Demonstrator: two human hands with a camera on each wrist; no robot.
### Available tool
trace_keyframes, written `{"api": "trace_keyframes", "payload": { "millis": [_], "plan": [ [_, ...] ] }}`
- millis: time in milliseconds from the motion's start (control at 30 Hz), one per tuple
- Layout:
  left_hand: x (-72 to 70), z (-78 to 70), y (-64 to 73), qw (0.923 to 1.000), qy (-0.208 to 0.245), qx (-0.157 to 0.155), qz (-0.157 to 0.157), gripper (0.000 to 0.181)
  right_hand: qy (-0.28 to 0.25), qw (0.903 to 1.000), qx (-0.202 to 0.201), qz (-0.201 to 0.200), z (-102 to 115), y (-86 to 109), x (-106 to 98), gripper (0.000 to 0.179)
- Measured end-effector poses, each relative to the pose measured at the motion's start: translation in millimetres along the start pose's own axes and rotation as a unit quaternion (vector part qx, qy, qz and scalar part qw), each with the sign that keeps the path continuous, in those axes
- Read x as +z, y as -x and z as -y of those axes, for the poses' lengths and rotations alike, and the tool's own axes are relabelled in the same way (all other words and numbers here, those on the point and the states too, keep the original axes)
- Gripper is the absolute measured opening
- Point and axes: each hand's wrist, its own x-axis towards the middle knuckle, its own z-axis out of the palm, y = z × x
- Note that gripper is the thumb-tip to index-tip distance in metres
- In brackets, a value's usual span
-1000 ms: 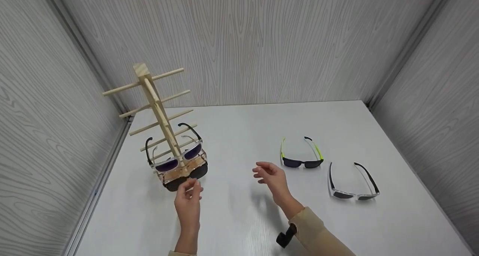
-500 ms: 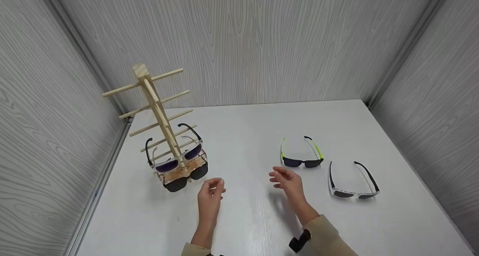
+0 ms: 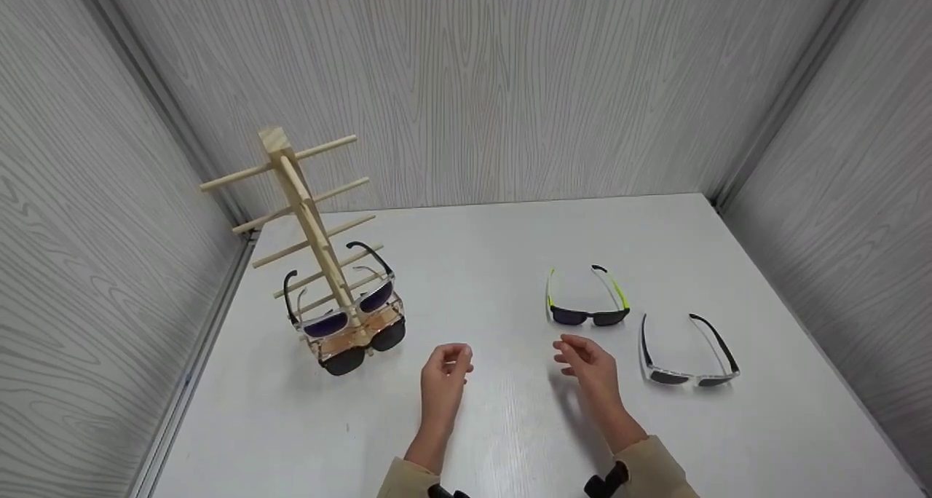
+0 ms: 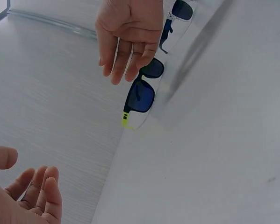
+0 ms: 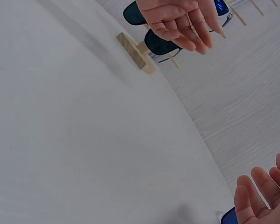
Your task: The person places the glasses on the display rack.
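Observation:
My left hand (image 3: pixel 444 385) hovers above the table to the right of the display stand, fingers loosely bent and holding nothing. Its fingers (image 4: pixel 51 198) appear relaxed in the left wrist view. My right hand (image 3: pixel 593 370) is just in front of sunglasses with lime-green arms and a black front (image 3: pixel 570 317), apart from them and holding nothing. Farther right lie clear-framed sunglasses with black arms (image 3: pixel 668 378), arms unfolded. Sunglasses with purple lenses (image 3: pixel 326 325) hang on the wooden stand (image 3: pixel 313 228), above dark-lensed sunglasses (image 3: pixel 344 361).
Bare wooden pegs (image 3: pixel 329 145) stick out from both sides of the stand's upper part. The white table (image 3: pixel 473 265) is enclosed by a grey wood-grain back wall (image 3: pixel 466 90) and side walls.
Both hands have moved right and slightly toward the person, the left one away from the stand and the right one toward the lime-green sunglasses. All the sunglasses have stayed put.

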Motion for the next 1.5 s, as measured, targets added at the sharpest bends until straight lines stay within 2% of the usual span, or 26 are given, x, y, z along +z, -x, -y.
{"api": "trace_keyframes", "payload": {
  "millis": [167,300,567,833,1067,1167,1267,1500],
  "plan": [
    [14.0,4.0,-2.0,0.9998,0.0,0.002,0.022,0.022,-0.004,0.9998,0.006,-0.019,-2.2,-1.7,-16.6,0.031],
    [28.2,4.3,-5.4,0.9992,0.006,0.007,0.038,0.023,-0.006,0.9992,-0.004,-0.039,-2.0,-4.1,-28.9,0.033],
    [58.3,-4.1,-13.0,0.9969,0.019,0.015,0.074,0.024,-0.012,0.9973,-0.011,-0.072,2.3,-7.9,-48.5,0.036],
    [76.9,0.6,-27.5,0.9959,0.008,0.035,0.083,0.025,0.001,0.997,0.019,-0.075,5.5,-15.7,-59.0,0.041],
    [96.8,11.4,-37.2,0.9925,-0.026,0.071,0.096,0.025,-0.004,0.9955,0.04,-0.086,7.9,-23.3,-66.8,0.048],
    [104.6,14.3,-40.9,0.9926,-0.025,0.066,0.099,0.026,-0.004,0.9951,0.047,-0.087,8.5,-26.2,-69.3,0.052],
    [111.4,15.9,-44.4,0.9931,-0.023,0.049,0.105,0.028,0.004,0.9944,0.058,-0.088,8.7,-30.6,-72.0,0.056],
    [125.2,19.0,-52.7,0.9926,0.011,0.007,0.12,0.036,-0.017,0.994,0.063,-0.088,9.9,-45.1,-76.1,0.059]
  ]
}}
